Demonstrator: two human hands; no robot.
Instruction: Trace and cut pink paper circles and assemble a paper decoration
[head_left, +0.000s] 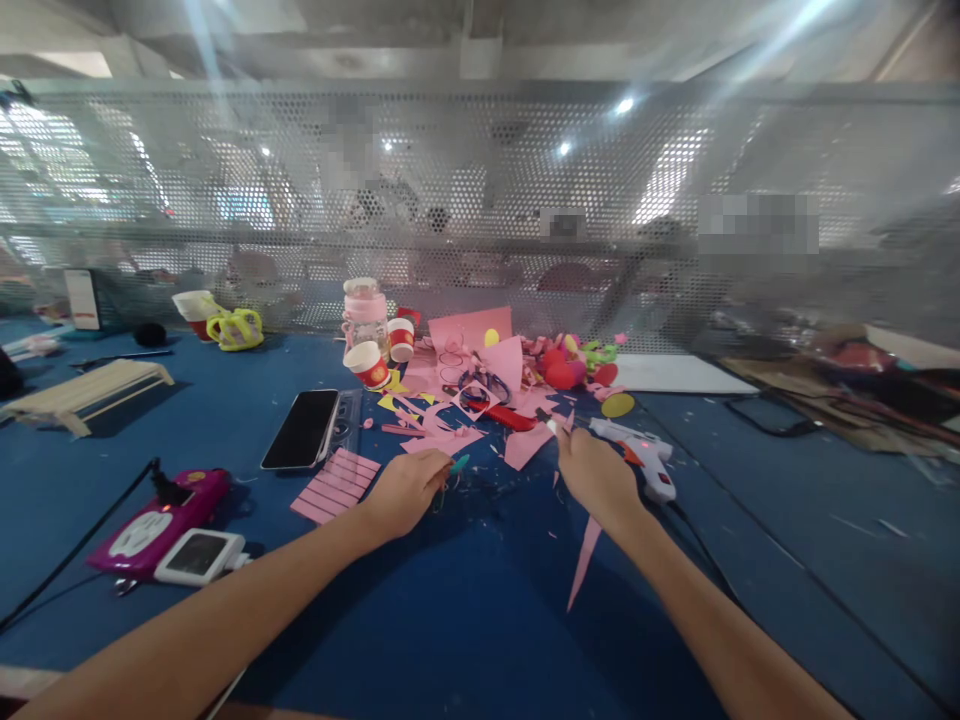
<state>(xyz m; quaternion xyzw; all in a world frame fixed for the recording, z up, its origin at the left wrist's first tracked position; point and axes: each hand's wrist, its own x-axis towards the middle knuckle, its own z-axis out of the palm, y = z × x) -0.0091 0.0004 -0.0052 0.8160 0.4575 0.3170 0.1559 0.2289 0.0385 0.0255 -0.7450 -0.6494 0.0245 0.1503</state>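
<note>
My left hand (pixel 411 490) is closed in a pinch on a small teal piece (pixel 460 464) with thin strands hanging below it. Off to the right, my right hand (pixel 592 470) wraps round a small white object (pixel 553 426) with a dark tip; what exactly it is, I cannot make out. Just beyond that hand lie pink paper scraps (pixel 525 445) and a red cutter-like tool (pixel 504 414). A white glue gun (pixel 637 450) with an orange trigger rests right of my right hand. Lined pink paper (pixel 335 486) lies left of my left hand.
A black phone (pixel 301 430) and a purple power strip (pixel 161 525) with a white plug lie on the left. Paper cups (pixel 367 365) and a pink-lidded bottle (pixel 364 318) stand behind. A wooden rack (pixel 90 392) is far left, white board (pixel 682 374) back right.
</note>
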